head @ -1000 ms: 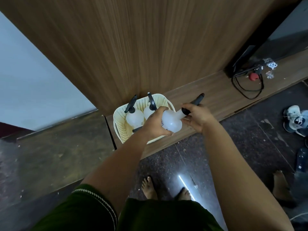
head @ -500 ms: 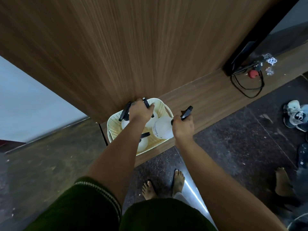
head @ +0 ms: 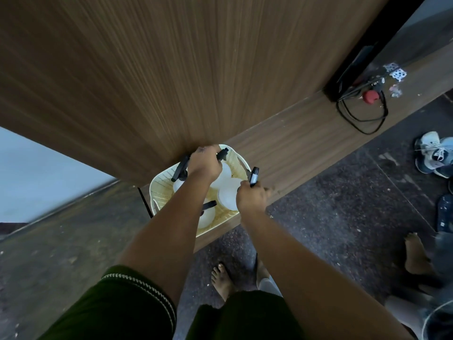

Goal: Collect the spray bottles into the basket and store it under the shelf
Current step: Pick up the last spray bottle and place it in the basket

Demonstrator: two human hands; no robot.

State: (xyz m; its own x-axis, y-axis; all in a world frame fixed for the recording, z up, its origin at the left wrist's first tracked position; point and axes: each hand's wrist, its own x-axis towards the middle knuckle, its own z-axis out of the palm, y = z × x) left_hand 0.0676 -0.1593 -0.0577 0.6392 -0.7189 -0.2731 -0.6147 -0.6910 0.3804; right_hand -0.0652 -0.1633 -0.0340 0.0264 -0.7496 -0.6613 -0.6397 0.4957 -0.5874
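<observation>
My right hand (head: 251, 198) has lowered the white round spray bottle with black trigger (head: 229, 193) into the cream woven plastic basket (head: 160, 186), fingers still curled on its neck. My left hand (head: 204, 164) now rests over the far bottles, its grip hidden, I think; collecting seems nearly finished.

A lived-in home interior

Looks domestic: bare feet (head: 221, 280) on dark speckled stone flooring (head: 343, 204), worn sneakers (head: 434, 153) left beside a low wood-laminate shelf (head: 294, 148), black cables (head: 362, 114) trailing from a dark device standing on it, plus a pale painted wall (head: 36, 173).

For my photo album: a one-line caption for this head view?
Right hand lowers a spray bottle into the basket while left hand steadies others.
</observation>
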